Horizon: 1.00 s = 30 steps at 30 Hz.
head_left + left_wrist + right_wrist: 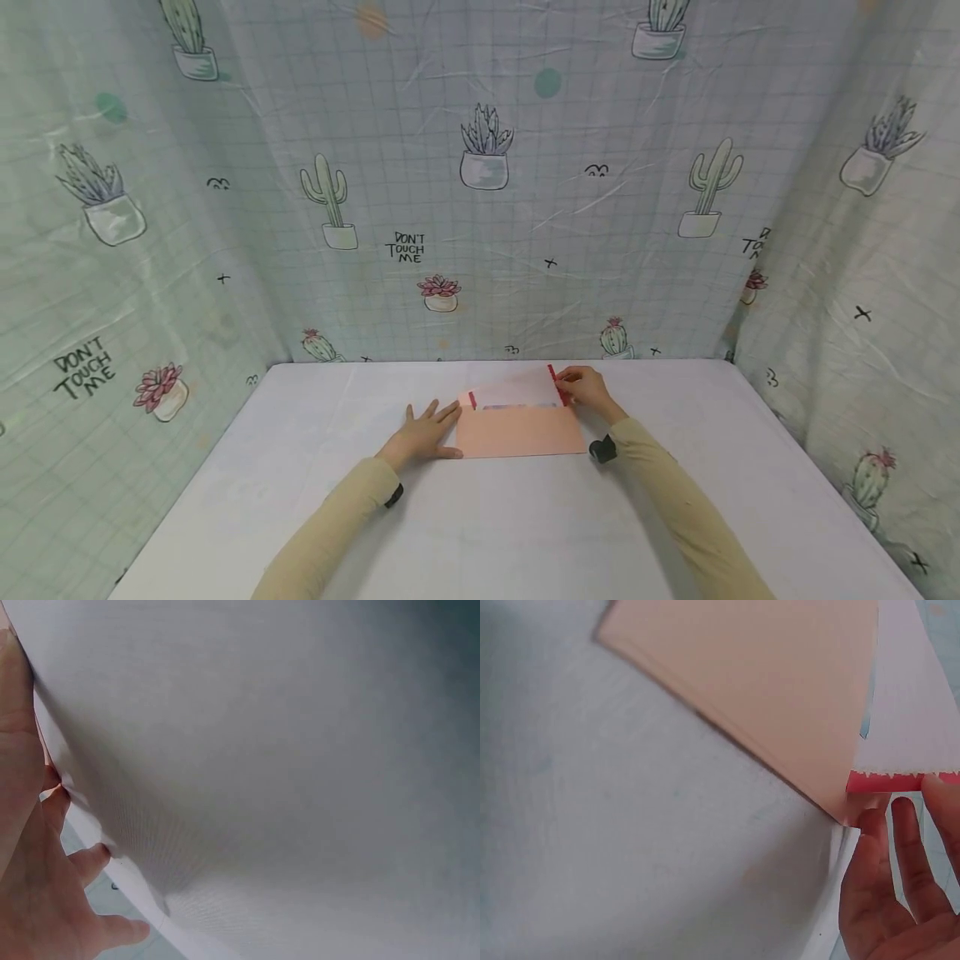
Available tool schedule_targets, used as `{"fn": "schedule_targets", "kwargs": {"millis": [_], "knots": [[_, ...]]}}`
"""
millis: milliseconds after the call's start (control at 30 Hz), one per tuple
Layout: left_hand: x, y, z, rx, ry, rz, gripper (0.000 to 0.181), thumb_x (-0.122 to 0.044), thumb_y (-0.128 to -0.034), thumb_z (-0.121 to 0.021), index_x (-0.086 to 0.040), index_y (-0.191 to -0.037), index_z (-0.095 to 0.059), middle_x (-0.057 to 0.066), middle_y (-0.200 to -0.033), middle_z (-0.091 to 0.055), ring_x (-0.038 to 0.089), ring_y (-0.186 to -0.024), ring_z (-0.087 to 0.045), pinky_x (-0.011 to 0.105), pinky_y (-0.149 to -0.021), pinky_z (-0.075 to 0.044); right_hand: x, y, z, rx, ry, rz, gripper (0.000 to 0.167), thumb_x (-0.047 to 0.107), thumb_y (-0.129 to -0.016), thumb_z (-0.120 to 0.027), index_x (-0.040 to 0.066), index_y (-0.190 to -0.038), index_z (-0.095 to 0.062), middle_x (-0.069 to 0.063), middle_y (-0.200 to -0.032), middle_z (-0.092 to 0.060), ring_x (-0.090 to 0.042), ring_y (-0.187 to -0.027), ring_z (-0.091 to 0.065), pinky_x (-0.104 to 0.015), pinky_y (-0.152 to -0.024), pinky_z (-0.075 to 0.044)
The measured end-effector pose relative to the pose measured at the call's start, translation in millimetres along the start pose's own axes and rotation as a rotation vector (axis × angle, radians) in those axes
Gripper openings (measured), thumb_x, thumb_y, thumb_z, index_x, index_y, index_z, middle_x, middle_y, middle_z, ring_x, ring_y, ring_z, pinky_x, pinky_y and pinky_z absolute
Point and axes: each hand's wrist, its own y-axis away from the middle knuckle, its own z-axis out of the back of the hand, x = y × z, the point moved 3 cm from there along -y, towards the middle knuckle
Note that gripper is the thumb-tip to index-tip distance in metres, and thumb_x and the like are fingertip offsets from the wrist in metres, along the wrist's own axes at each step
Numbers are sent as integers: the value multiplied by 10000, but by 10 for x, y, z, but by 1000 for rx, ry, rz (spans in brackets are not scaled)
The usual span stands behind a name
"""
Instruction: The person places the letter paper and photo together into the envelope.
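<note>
A peach folded paper piece, like an envelope (520,432), lies flat on the white table. Its pale flap (517,392) extends away from me, with a red strip at each side; the right strip (889,782) has a ragged white border. My left hand (423,434) rests with spread fingers at the left edge of the peach paper. In the left wrist view the left hand (45,892) shows only at the left border. My right hand (586,388) pinches the flap's right red-edged side, and in the right wrist view the right hand's fingers (911,847) are at that strip.
The white table (517,533) spreads around the paper. Behind it and at both sides hangs a curtain (517,225) printed with cacti. A dark wrist device (602,450) sits by the right cuff, and a similar one (393,496) by the left cuff.
</note>
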Motion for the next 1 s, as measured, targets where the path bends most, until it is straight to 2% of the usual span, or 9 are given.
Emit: {"fn": "schedule_targets", "kwargs": {"millis": [200, 467, 667, 833, 1000], "knots": [[8, 0, -9, -1, -1, 10, 847, -601, -782, -502, -130, -1427, -219, 12, -1504, -179, 372, -1364, -151, 714, -965, -123, 1, 10, 19, -23, 43, -2, 191, 172, -817, -642, 21, -929, -676, -151, -865, -675, -111, -588, -545, -209, -482, -447], [-7, 37, 15, -10, 14, -4, 839, -575, -785, -521, -101, -1417, -241, 46, -1495, -202, 392, -1354, -166, 725, -950, -131, 31, 37, 10, -24, 28, 7, 195, 161, -809, -648, 2, -920, -675, -167, -840, -677, -140, -568, -569, -233, -489, -466], [-18, 45, 14, -7, 17, 8, 838, -580, -788, -515, -125, -1427, -218, 21, -1500, -189, 378, -1360, -159, 714, -963, -128, 32, 60, -64, 32, 18, 11, 199, 154, -821, -634, -5, -935, -669, -137, -786, -681, -129, -594, -628, -214, -523, -475], [-55, 58, 40, -14, 41, -6, 826, -547, -792, -539, -99, -1418, -239, 54, -1493, -210, 400, -1351, -169, 723, -954, -124, 16, 73, -99, 66, 43, -17, 155, 148, -810, -640, 24, -899, -666, -71, -707, -665, -101, -573, -577, -213, -482, -431], [-63, 61, 48, -12, 31, -8, 831, -555, -792, -531, -104, -1421, -230, 48, -1496, -201, 396, -1353, -165, 723, -953, -127, -4, 62, -86, 95, 74, 31, 116, 112, -799, -645, 14, -858, -656, -61, -687, -641, -96, -525, -518, -212, -458, -420]]}}
